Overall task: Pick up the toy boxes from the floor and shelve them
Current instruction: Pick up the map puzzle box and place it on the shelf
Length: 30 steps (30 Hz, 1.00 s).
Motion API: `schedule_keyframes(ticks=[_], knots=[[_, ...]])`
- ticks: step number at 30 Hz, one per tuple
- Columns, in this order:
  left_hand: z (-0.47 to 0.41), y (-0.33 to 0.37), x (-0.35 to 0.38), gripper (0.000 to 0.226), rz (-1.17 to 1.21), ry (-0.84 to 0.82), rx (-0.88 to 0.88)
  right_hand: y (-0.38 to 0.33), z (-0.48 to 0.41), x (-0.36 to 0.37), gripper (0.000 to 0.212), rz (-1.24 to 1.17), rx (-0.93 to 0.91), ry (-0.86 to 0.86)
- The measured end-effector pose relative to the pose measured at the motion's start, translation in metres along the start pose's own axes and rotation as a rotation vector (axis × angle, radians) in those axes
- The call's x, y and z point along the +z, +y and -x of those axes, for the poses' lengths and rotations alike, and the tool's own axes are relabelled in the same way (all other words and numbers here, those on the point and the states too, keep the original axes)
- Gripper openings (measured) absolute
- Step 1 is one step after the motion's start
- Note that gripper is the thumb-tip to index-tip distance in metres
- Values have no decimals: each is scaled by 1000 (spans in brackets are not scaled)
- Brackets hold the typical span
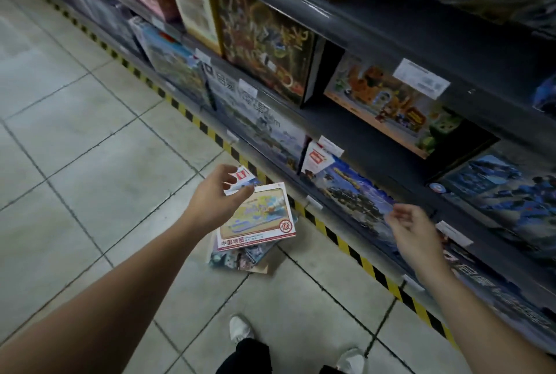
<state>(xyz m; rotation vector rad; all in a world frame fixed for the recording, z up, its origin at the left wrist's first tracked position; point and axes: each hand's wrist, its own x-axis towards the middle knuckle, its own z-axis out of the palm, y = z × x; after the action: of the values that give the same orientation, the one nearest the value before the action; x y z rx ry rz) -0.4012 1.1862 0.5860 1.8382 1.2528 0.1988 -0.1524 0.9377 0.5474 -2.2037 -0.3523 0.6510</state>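
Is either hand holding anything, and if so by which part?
Nothing is held. The left hand hovers open over the pile of toy boxes on the floor; the right hand hangs loosely curled by the shelf, empty.

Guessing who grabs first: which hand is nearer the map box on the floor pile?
Left. The left hand hovers over the map box; the right hand is well off to its right.

Toy boxes (255, 223) stacked flat, askew, on floor tiles beside shelf base.
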Motion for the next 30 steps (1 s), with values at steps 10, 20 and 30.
schedule_keyframes(ticks=[10,20,30], knots=[[-4,-68,-83,53,27,19,-110,-45,27,97,23,24,29,-134],[-46,-111,-73,56,74,2,-292,-42,-21,160,23,98,75,-319],[-121,-177,6,60,-17,23,-543,27,-138,242,26,243,134,-465]])
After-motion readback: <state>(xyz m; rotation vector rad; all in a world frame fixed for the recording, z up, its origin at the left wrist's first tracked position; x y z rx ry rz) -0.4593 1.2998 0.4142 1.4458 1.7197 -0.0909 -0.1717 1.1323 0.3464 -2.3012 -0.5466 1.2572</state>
